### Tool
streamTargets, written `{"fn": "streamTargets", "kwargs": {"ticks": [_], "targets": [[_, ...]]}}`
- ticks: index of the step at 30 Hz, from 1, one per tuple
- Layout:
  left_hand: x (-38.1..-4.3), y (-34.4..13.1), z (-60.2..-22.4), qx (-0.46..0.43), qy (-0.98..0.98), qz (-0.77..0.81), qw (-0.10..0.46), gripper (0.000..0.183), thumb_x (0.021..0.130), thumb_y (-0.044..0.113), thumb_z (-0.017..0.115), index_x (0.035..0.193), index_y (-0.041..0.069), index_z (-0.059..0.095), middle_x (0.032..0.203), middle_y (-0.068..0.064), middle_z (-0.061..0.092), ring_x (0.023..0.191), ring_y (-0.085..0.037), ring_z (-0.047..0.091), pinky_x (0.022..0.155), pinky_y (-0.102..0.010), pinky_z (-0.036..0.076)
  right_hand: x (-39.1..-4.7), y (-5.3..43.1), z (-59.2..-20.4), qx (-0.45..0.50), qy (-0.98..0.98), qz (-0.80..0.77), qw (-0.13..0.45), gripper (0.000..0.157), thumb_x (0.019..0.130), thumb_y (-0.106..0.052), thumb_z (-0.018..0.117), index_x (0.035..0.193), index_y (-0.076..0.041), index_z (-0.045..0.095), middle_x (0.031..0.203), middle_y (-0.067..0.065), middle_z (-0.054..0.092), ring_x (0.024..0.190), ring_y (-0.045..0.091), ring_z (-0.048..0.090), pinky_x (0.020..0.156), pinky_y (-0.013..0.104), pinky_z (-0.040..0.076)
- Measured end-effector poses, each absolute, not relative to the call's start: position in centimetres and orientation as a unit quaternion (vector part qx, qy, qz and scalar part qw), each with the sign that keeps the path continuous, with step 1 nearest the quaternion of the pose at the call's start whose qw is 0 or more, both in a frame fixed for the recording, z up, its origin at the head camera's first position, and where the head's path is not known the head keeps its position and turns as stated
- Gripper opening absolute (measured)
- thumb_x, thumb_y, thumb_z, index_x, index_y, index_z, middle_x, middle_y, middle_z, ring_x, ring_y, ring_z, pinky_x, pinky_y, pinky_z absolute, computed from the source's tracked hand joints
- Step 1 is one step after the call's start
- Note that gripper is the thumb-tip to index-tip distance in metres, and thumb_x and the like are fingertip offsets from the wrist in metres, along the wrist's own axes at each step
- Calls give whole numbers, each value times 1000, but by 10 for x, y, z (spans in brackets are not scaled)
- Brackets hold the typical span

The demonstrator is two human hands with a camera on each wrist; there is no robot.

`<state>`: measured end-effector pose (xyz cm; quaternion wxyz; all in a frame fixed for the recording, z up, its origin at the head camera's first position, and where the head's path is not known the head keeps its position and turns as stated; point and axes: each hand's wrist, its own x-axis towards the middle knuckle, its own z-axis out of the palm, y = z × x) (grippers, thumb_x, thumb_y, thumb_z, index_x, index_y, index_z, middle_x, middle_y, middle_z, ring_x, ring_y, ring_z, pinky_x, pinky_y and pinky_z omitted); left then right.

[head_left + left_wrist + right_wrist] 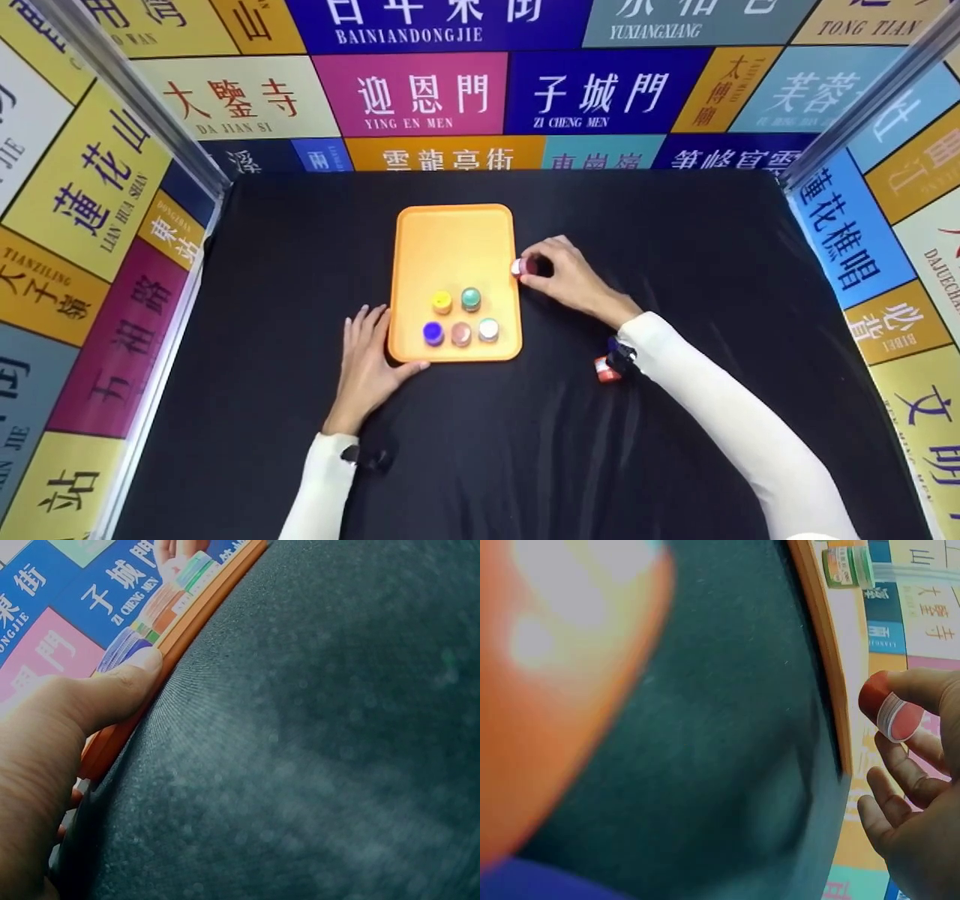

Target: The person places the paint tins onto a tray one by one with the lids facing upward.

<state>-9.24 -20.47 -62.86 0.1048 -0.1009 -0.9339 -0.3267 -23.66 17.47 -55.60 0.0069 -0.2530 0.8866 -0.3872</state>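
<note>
Beside the right edge of the orange tray [450, 240], my right hand [566, 274] pinches a small dark-red paint jar [874, 696] between thumb and fingers. The jar is tilted on its side, its clear lid visible in the right wrist view. My left hand [367, 375] rests at the tray's near left corner, fingers extended along its side and thumb [139, 675] touching the near rim. Standing on the tray are a yellow jar [442, 302], a green jar [471, 299], a blue jar [433, 334], a brownish jar [461, 334] and a white-topped jar [488, 330].
An orange-red jar [607, 370] lies on the black cloth [525, 450] by my right wrist. A large blurred orange shape [555, 675] fills the left of the right wrist view. Panels with printed lettering [427, 94] enclose the table at the back and sides.
</note>
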Motion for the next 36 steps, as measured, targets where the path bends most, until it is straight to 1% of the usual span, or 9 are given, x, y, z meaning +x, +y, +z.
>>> {"fn": "streamTargets", "kwargs": {"ticks": [5, 10, 18, 20, 28, 32, 36], "targets": [[-93, -204, -627, -102, -933, -328, 106, 114, 78, 59, 95, 161, -4, 49, 166, -25, 46, 163, -49, 26, 137, -63, 6, -238, 163, -551, -274, 886, -373, 13, 32, 95, -19, 89, 120, -4, 77, 113, 11, 72, 116, 31, 57, 103, 43, 51], [-92, -203, -629, -102, -934, -326, 106, 114, 78, 61, 93, 161, -4, 49, 165, -25, 46, 162, -49, 27, 136, -64, 6, -240, 150, -551, -292, 888, -353, 25, 34, 95, -21, 88, 122, -3, 77, 114, 12, 73, 117, 31, 56, 105, 46, 50], [-94, -200, -628, -99, -935, -327, 95, 116, 78, 62, 94, 162, -4, 47, 167, -24, 46, 164, -48, 25, 137, -62, 5, -247, 130, -553, -310, 889, -336, 38, 34, 96, -22, 87, 122, -3, 78, 115, 13, 76, 115, 32, 57, 100, 44, 50], [-94, -200, -628, -99, -935, -326, 96, 116, 78, 61, 94, 162, -4, 48, 166, -24, 46, 163, -48, 25, 137, -62, 5, -250, 125, -553, -312, 887, -337, 43, 34, 96, -22, 87, 123, -2, 79, 116, 13, 76, 114, 32, 58, 99, 44, 50], [-96, -201, -628, -101, -934, -324, 107, 115, 77, 62, 94, 161, -4, 49, 165, -24, 47, 162, -49, 27, 136, -64, 7, -260, 105, -556, -332, 881, -331, 58, 39, 99, -22, 83, 132, -1, 78, 121, 16, 76, 119, 33, 58, 104, 46, 50], [-95, -202, -629, -100, -934, -330, 98, 115, 79, 65, 91, 161, -3, 49, 166, -24, 47, 163, -49, 26, 137, -63, 5, -264, 95, -556, -339, 884, -317, 63, 40, 100, -22, 82, 134, -2, 78, 124, 15, 75, 119, 33, 57, 103, 46, 50], [-93, -208, -628, -90, -936, -328, 91, 115, 79, 65, 92, 162, -3, 49, 166, -24, 47, 164, -47, 26, 137, -61, 4, -267, 79, -556, -347, 880, -316, 73, 43, 102, -26, 82, 137, -3, 77, 128, 14, 74, 122, 31, 57, 105, 45, 49]]}}
